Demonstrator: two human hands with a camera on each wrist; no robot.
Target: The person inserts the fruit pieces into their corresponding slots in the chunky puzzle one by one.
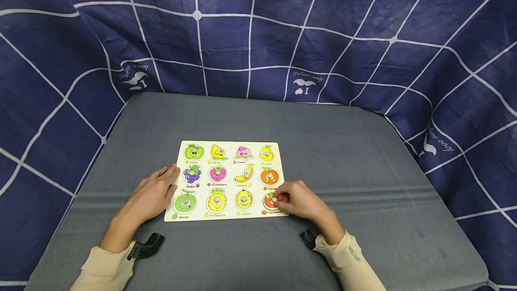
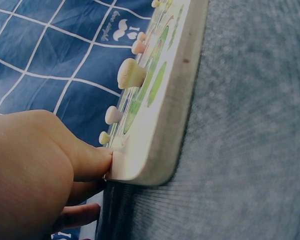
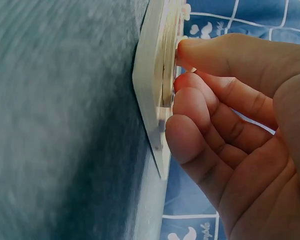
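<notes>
A cream wooden peg puzzle board (image 1: 230, 149) lies on the grey surface, with rows of knobbed fruit pieces in its shapes. My right hand (image 1: 300, 200) pinches the knob of the persimmon piece (image 1: 268, 202) at the board's near right corner between thumb and fingertips. The right wrist view has this hand (image 3: 240, 115) at the board's edge; whether the piece sits flush is hard to tell. At the left edge my left hand (image 1: 152, 193) rests with fingers extended, its thumb touching the board beside the melon piece (image 1: 185, 202).
The grey cloth-covered table (image 1: 343, 156) extends around the board on all sides. A dark blue curtain (image 1: 226, 41) with white grid lines stands behind it and at both sides. Black straps (image 1: 146, 247) sit at both wrists.
</notes>
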